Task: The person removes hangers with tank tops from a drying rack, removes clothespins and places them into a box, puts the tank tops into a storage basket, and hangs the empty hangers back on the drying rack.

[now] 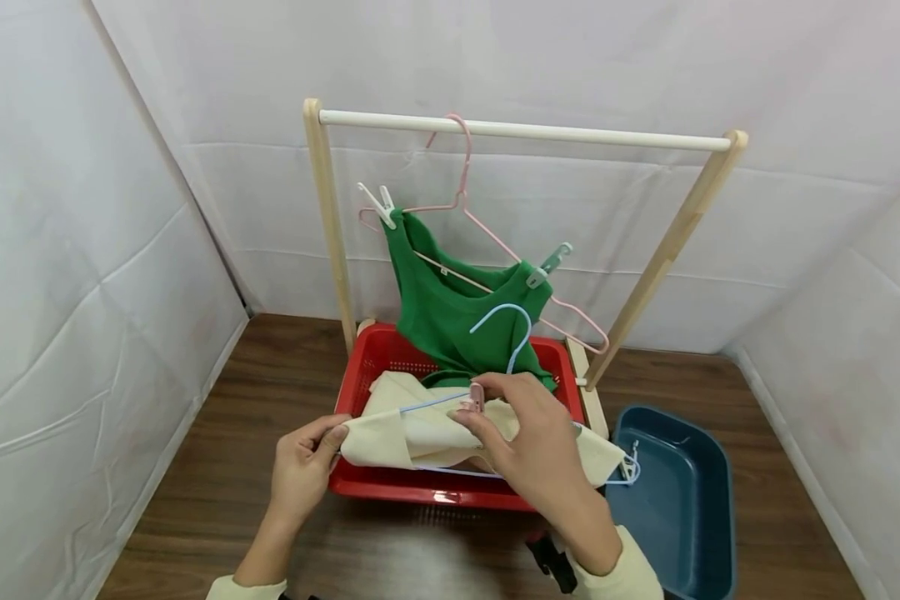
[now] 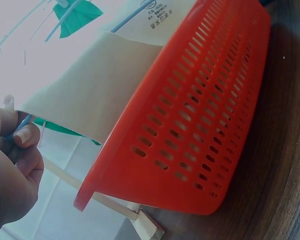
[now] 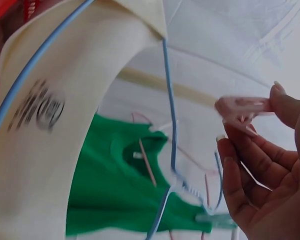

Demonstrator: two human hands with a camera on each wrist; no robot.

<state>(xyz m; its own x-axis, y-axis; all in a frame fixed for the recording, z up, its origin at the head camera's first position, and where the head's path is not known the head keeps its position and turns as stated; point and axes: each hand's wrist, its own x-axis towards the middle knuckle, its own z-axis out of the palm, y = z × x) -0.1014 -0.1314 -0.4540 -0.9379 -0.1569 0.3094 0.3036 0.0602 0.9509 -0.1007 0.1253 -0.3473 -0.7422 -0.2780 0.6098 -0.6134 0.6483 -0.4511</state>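
Note:
My left hand (image 1: 300, 471) pinches the left shoulder of a cream tank top (image 1: 377, 435), together with the end of the blue hanger (image 1: 527, 321) inside it. Between the thumb and fingers of my right hand (image 1: 543, 446) is a pink clothespin (image 1: 477, 397), held above the middle of the top. The right wrist view shows this clothespin (image 3: 242, 107) apart from the cloth. A white clothespin (image 1: 630, 468) sits at the top's right shoulder. In the left wrist view, the cream cloth (image 2: 100, 80) stretches from my fingertips over the basket rim.
Below the top stands a red basket (image 1: 435, 493). Behind it, a green tank top (image 1: 450, 304) hangs from a pink hanger (image 1: 465, 167) on a rack's white bar (image 1: 585, 132), with a white clip (image 1: 381, 207) and a green clip (image 1: 549, 265). At right lies a blue tub (image 1: 690, 500).

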